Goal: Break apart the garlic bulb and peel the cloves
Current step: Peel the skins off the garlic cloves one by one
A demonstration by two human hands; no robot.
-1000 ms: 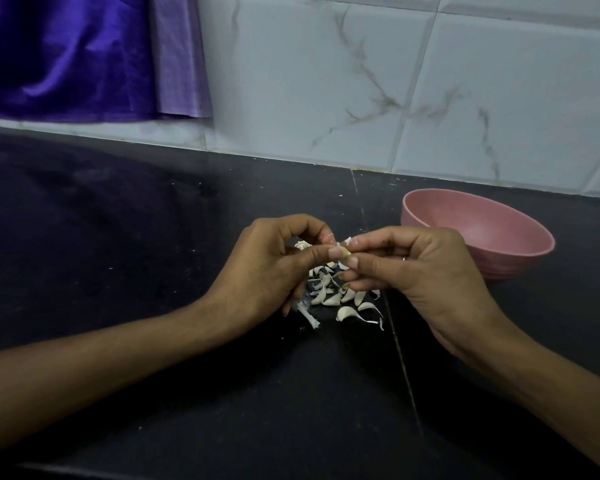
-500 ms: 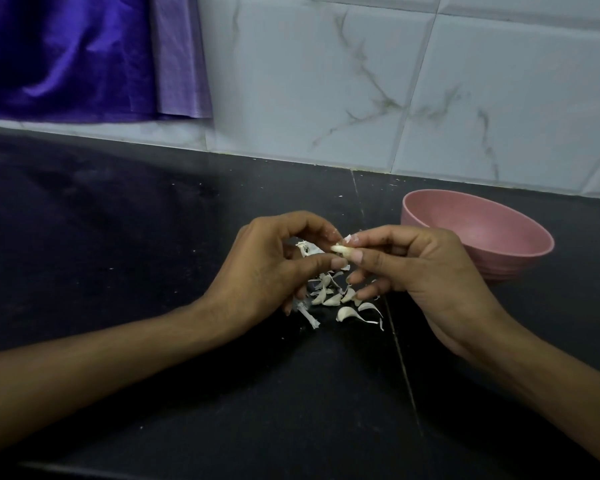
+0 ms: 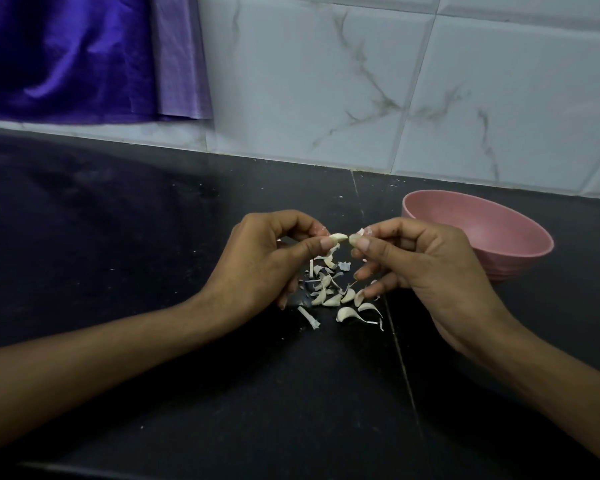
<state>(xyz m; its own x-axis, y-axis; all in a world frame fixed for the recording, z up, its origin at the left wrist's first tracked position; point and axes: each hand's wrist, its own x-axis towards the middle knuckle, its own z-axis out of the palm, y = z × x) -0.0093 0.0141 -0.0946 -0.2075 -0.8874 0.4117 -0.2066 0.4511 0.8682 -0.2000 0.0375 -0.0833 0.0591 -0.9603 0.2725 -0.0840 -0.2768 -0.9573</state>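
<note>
Pale and curved, a garlic clove (image 3: 338, 237) sits pinched between the thumb and forefinger of the left hand (image 3: 264, 258). Fingers of the right hand (image 3: 426, 268) pinch a small scrap of garlic (image 3: 354, 239) just beside the clove's tip — the two pieces apart. Below both hands, loose cloves and papery skins (image 3: 336, 296) lie scattered on the black tabletop (image 3: 153, 237). A pink bowl (image 3: 499, 237) stands near the right hand, with marbled white tiles (image 3: 430, 91) and purple cloth (image 3: 77, 53) behind.
</note>
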